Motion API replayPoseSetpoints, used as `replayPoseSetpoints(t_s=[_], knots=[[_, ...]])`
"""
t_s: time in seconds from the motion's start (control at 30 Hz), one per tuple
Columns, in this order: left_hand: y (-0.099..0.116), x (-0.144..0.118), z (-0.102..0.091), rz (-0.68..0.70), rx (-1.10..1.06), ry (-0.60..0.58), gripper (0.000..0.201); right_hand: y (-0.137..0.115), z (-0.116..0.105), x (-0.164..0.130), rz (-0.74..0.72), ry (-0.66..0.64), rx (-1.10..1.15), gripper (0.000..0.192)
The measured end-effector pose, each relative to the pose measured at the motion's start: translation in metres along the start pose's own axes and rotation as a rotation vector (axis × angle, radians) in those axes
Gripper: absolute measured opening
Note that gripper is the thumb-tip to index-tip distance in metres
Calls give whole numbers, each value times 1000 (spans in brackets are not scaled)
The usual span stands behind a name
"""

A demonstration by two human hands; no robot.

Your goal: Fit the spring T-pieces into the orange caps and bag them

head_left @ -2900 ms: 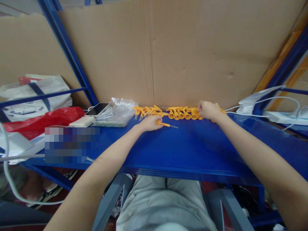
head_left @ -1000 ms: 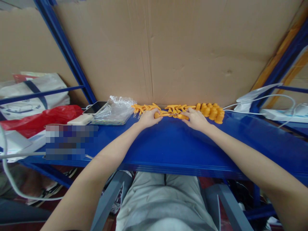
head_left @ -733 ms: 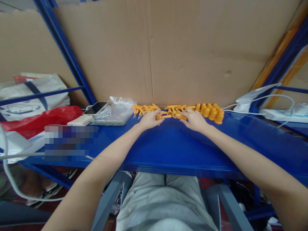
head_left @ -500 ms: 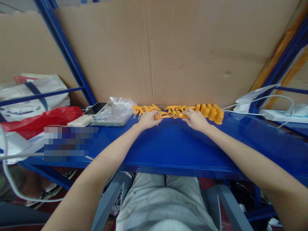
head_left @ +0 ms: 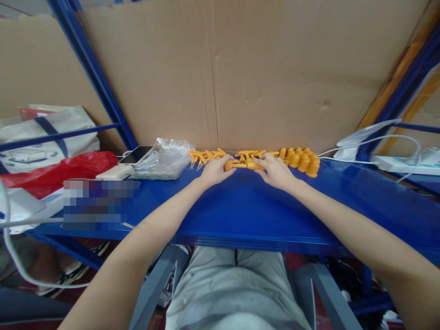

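Observation:
My left hand (head_left: 215, 170) grips the round end of an orange threaded screw piece (head_left: 233, 165) low over the blue table (head_left: 247, 206). My right hand (head_left: 275, 172) pinches an orange cap piece (head_left: 256, 166) at the screw's other end, so the two parts meet between my hands. Behind them, along the cardboard wall, lies a row of orange T-shaped handles with wire spirals (head_left: 206, 156), and to the right a cluster of orange caps (head_left: 302, 160).
A clear plastic bag (head_left: 165, 158), a phone (head_left: 137, 154) and a white power bank (head_left: 115, 172) lie left of the parts. Further left sit a red bag (head_left: 62, 169) and white tote (head_left: 44, 137). White cables and a power strip (head_left: 405, 165) are at right.
My right hand left the far right of the row, uncovering the caps, and came to the middle. The cap piece in it now meets the screw piece held in my left hand.

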State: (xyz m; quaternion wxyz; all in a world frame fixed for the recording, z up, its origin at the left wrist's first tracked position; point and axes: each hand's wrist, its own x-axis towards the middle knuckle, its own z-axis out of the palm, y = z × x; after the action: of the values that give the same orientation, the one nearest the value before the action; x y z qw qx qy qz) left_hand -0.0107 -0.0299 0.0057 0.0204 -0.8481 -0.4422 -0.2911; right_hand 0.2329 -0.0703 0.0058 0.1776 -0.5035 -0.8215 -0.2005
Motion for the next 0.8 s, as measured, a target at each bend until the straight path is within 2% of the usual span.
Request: replayPoseSetpoints(t_s=[0.27,0.47,0.7,0.8], knots=[[-2,0,7,32,-91,49,32,-2,-6,0,9,-5,3,47],[-8,1,17,21,-224,19,28,0,-5,0,-24,11,-27,45],[-10,1,15,108,-144,135,20,2,2,-1,-27,2,-15,46],[-9,1,14,106,-172,144,20,4,5,-1,-38,28,22,45]])
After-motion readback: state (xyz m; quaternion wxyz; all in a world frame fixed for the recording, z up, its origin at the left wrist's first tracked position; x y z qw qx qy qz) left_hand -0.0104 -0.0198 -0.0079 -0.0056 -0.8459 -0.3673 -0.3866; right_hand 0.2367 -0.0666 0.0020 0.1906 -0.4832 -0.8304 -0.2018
